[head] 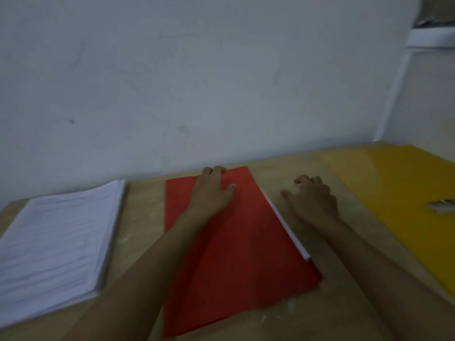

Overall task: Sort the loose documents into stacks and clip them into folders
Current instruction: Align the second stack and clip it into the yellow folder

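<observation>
Left hand [214, 190] flat on red folder [236, 254] — right hand [312, 200] loose, empty, beside its edge.

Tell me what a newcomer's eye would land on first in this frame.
Probably the red folder lying closed mid-table, with the left hand resting on its far end and the right hand on the table beside its white paper edge. Next, the stack of printed documents at left and the yellow folder at right.

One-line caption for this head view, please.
Left hand presses on closed red folder; right hand rests on table beside it.
</observation>
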